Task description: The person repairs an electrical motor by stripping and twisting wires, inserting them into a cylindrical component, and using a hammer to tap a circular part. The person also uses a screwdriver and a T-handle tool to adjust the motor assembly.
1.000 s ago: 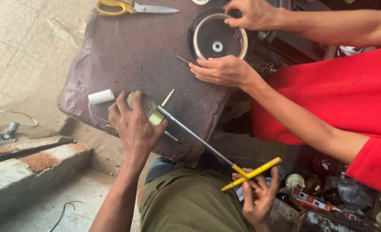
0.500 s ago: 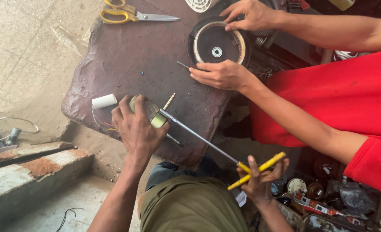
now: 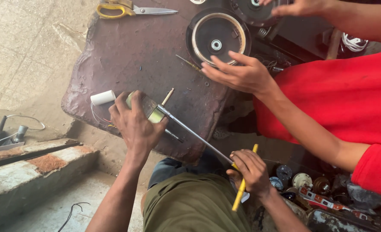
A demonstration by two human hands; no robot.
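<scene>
The left hand (image 3: 135,124) is wrapped tight around a small greenish motor part (image 3: 149,109) on the tabletop (image 3: 130,56). A yellow-handled T-wrench (image 3: 199,138) is gripped by the right hand (image 3: 251,171), its shaft slanted up-left into the part.

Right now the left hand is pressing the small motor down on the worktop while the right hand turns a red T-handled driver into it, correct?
Not quite: the driver's T-handle is yellow, not red, as the head view shows. The left hand does hold the small motor on the worktop, and the right hand grips the handle.
</scene>
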